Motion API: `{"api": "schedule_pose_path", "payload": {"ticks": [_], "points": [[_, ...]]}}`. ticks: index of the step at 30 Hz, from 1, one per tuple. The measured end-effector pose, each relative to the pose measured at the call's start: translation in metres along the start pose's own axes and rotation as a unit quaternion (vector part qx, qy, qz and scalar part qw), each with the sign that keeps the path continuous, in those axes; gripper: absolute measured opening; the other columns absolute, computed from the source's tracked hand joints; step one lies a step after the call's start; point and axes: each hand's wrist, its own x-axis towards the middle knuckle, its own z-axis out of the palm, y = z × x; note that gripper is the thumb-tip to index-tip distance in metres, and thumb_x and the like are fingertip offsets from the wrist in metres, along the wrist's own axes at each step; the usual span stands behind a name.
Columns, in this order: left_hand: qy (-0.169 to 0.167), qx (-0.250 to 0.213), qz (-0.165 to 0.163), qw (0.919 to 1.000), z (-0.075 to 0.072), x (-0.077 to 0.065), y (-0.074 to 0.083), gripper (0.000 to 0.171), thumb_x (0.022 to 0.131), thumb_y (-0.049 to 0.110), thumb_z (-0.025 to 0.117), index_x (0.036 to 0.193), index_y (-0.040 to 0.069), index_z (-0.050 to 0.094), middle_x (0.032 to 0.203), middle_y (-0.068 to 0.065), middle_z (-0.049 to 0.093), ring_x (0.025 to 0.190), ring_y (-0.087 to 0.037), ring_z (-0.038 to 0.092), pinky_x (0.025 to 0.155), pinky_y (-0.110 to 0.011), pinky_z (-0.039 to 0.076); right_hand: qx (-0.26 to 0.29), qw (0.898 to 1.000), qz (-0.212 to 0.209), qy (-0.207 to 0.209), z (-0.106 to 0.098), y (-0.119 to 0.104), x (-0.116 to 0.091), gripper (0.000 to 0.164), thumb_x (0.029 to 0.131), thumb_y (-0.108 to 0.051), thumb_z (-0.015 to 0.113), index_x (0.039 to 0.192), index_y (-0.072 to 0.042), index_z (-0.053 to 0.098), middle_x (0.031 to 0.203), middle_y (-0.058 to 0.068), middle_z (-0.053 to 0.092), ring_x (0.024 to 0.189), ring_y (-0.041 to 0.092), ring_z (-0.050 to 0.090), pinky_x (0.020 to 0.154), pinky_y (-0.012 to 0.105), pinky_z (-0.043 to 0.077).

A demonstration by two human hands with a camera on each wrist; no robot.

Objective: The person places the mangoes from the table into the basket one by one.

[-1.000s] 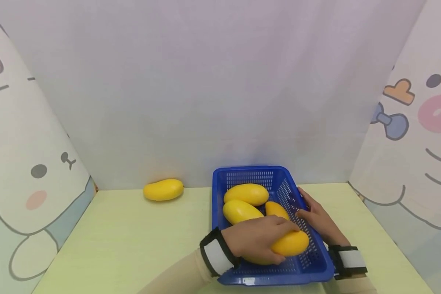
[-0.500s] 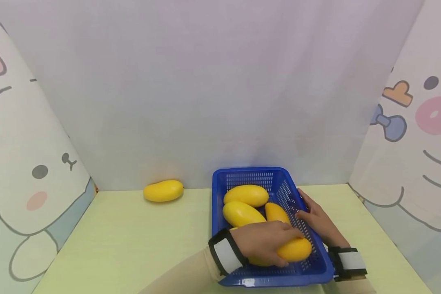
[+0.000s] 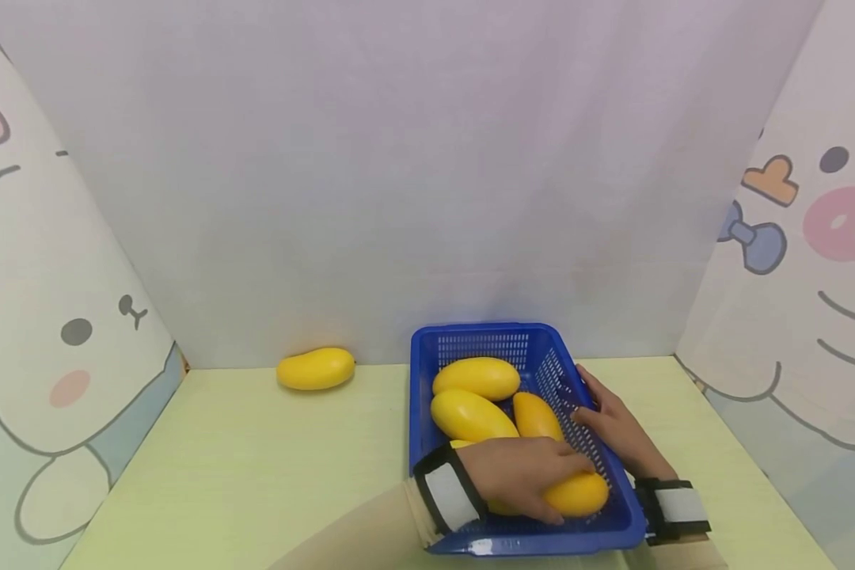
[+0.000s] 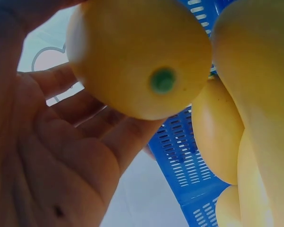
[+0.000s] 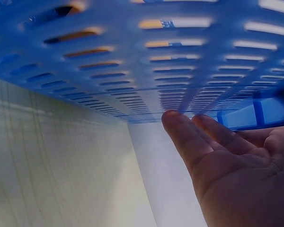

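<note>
My left hand (image 3: 523,475) grips a yellow mango (image 3: 579,495) low in the front right part of the blue plastic basket (image 3: 419,396). In the left wrist view, fingers curl round that mango (image 4: 137,56), whose end has a green dot. More mangoes lie in the basket: one at the back (image 3: 477,378), one at the left (image 3: 470,416), an orange-yellow one (image 3: 537,415) on the right, and another partly hidden beneath my left hand. My right hand (image 3: 620,431) holds the basket's right side, thumb over the rim; in the right wrist view, its fingertips (image 5: 173,120) touch the slotted outer wall.
A single mango (image 3: 317,369) lies at the back of the pale yellow table (image 3: 256,459), left of the basket. A whitish cloth wall (image 3: 292,198) rises behind, and side panels (image 3: 64,261) with cartoon faces stand at both sides.
My left hand has moved slightly right and down toward the basket's front right corner, carrying the mango. My right hand has stayed on the basket's side.
</note>
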Motion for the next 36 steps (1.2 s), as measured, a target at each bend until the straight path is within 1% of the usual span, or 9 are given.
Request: {"api": "schedule_pose_path", "payload": {"ticks": [6, 12, 21, 24, 29, 32, 36], "points": [[-0.014, 0.014, 0.004, 0.9998, 0.0014, 0.0023, -0.0005, 0.067, 0.081, 0.044, 0.067, 0.138, 0.032, 0.035, 0.122, 0.021, 0.043, 0.098, 0.009, 0.040, 0.085, -0.010, 0.032, -0.005, 1.000, -0.002, -0.001, -0.0004, -0.0008, 0.0008, 0.074, 0.091, -0.007, 0.049, 0.150, -0.028, 0.009, 0.144, 0.020, 0.029, 0.107, 0.039, 0.050, 0.078, 0.045, 0.050], [-0.017, 0.024, 0.007, 0.9995, 0.0017, 0.0026, -0.0003, 0.068, 0.081, 0.045, 0.067, 0.139, 0.032, 0.035, 0.125, 0.022, 0.042, 0.101, 0.009, 0.039, 0.088, -0.011, 0.031, -0.003, 1.000, -0.003, -0.001, -0.0005, -0.0029, 0.0003, 0.073, 0.091, -0.006, 0.048, 0.150, -0.028, 0.009, 0.143, 0.022, 0.030, 0.106, 0.039, 0.051, 0.077, 0.045, 0.051], [-0.024, 0.026, 0.014, 0.9993, 0.0018, -0.0016, -0.0004, 0.069, 0.083, 0.047, 0.065, 0.142, 0.030, 0.033, 0.134, 0.020, 0.039, 0.112, 0.009, 0.035, 0.094, -0.012, 0.028, -0.001, 1.000, -0.007, -0.005, -0.0003, -0.0028, 0.0001, 0.074, 0.091, -0.005, 0.047, 0.150, -0.024, 0.007, 0.147, 0.021, 0.025, 0.109, 0.042, 0.048, 0.076, 0.046, 0.050], [-0.022, 0.022, 0.021, 0.9993, 0.0021, -0.0030, -0.0021, 0.069, 0.084, 0.047, 0.063, 0.143, 0.028, 0.032, 0.136, 0.018, 0.037, 0.115, 0.008, 0.033, 0.096, -0.012, 0.026, 0.000, 1.000, -0.008, -0.007, -0.0005, -0.0029, 0.0007, 0.074, 0.091, -0.005, 0.047, 0.150, -0.024, 0.007, 0.147, 0.021, 0.024, 0.110, 0.042, 0.048, 0.076, 0.046, 0.050], [-0.022, -0.003, 0.020, 0.9995, 0.0022, -0.0037, -0.0038, 0.066, 0.086, 0.047, 0.060, 0.143, 0.029, 0.031, 0.137, 0.019, 0.035, 0.116, 0.010, 0.031, 0.096, -0.013, 0.026, -0.003, 1.000, -0.012, -0.010, -0.0014, -0.0025, 0.0017, 0.075, 0.090, -0.005, 0.048, 0.150, -0.024, 0.007, 0.147, 0.022, 0.023, 0.111, 0.042, 0.047, 0.078, 0.047, 0.050], [-0.029, -0.020, 0.018, 0.9992, 0.0024, -0.0037, -0.0043, 0.063, 0.088, 0.047, 0.057, 0.143, 0.030, 0.031, 0.138, 0.020, 0.034, 0.116, 0.011, 0.029, 0.098, -0.013, 0.025, -0.001, 1.000, -0.007, -0.010, -0.0015, -0.0020, 0.0020, 0.074, 0.091, -0.006, 0.047, 0.150, -0.025, 0.007, 0.148, 0.021, 0.023, 0.111, 0.042, 0.047, 0.078, 0.047, 0.050], [-0.040, -0.031, 0.026, 0.9984, 0.0031, -0.0035, -0.0048, 0.060, 0.091, 0.046, 0.053, 0.144, 0.029, 0.030, 0.140, 0.020, 0.032, 0.119, 0.011, 0.025, 0.099, -0.013, 0.023, 0.002, 1.000, 0.000, -0.006, -0.0011, -0.0005, 0.0020, 0.074, 0.091, -0.006, 0.047, 0.150, -0.026, 0.008, 0.148, 0.020, 0.024, 0.110, 0.042, 0.048, 0.076, 0.047, 0.051]]}}
